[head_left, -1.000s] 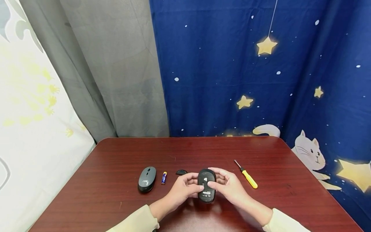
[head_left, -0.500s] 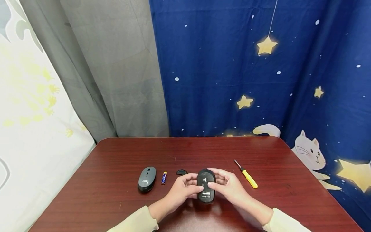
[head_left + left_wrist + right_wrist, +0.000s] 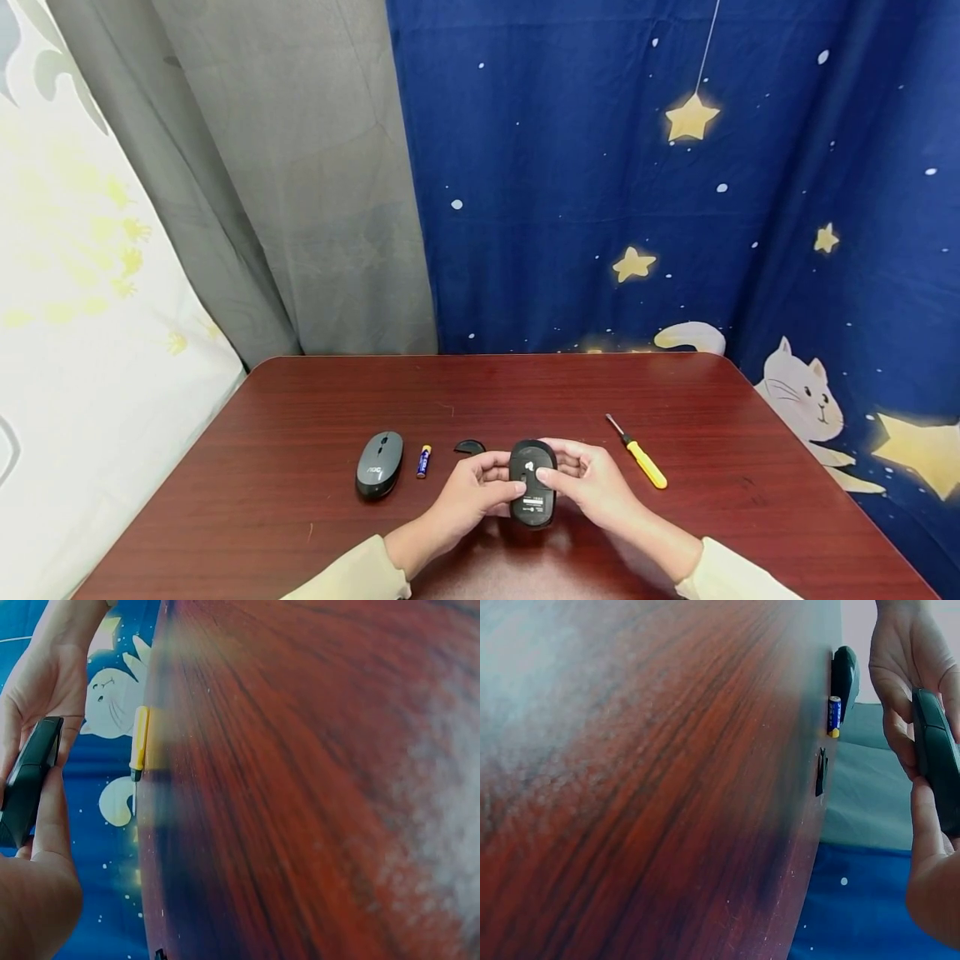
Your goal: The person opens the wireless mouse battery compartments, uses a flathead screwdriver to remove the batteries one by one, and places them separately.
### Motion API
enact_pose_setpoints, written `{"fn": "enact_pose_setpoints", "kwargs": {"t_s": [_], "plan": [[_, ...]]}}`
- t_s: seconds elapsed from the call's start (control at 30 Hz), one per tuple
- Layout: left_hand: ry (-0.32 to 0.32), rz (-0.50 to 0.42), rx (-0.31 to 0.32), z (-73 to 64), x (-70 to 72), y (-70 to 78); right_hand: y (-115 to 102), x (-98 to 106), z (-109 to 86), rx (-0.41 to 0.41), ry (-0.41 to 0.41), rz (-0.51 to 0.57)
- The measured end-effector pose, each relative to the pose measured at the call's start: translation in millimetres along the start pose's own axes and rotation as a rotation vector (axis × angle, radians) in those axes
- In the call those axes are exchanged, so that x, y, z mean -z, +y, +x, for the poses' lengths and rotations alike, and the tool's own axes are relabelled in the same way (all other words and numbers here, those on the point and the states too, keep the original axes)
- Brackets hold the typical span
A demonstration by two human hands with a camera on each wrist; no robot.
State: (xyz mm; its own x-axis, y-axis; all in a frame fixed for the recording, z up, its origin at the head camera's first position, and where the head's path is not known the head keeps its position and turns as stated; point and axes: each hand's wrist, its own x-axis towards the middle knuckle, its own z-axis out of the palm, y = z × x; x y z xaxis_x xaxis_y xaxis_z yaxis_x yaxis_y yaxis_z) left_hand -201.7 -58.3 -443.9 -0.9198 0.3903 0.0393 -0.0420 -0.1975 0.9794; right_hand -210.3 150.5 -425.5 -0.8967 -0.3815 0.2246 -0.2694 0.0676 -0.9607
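Note:
A black computer mouse [image 3: 533, 504] is held above the table with its underside, bearing a white logo and label, facing up. My left hand [image 3: 472, 490] grips its left side, the thumb resting on the underside. From the other side my right hand [image 3: 596, 482] holds it, thumb pressing near the logo. Both wrist views show the mouse edge-on between the hands, the black mouse body [image 3: 31, 784] in the left one and its buttoned top [image 3: 934, 750] in the right one. Just beyond my left fingers lies a small black curved cover [image 3: 469, 447].
On the dark red wooden table [image 3: 337, 392], a grey mouse [image 3: 380, 463] stands at the left with a blue battery [image 3: 423, 462] beside it. A screwdriver [image 3: 641, 457] with a yellow handle lies right of the hands. Curtains [image 3: 570, 183] hang behind the table.
Both hands keep their hold on the black mouse, which has shifted very slightly left and toward the near edge. The objects on the table stay where they were.

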Motion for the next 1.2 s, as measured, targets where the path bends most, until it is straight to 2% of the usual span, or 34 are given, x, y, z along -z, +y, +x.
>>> {"fn": "enact_pose_setpoints", "kwargs": {"t_s": [0.33, 1.2], "plan": [[0.005, -0.003, -0.003, 0.3, -0.5, -1.0, -0.1, -0.9, -0.3, 0.019, 0.012, -0.008], [0.005, -0.019, -0.005, -2.9, 1.0, -2.3, -1.8, -11.7, -2.3, -0.026, 0.104, -0.067]]}}
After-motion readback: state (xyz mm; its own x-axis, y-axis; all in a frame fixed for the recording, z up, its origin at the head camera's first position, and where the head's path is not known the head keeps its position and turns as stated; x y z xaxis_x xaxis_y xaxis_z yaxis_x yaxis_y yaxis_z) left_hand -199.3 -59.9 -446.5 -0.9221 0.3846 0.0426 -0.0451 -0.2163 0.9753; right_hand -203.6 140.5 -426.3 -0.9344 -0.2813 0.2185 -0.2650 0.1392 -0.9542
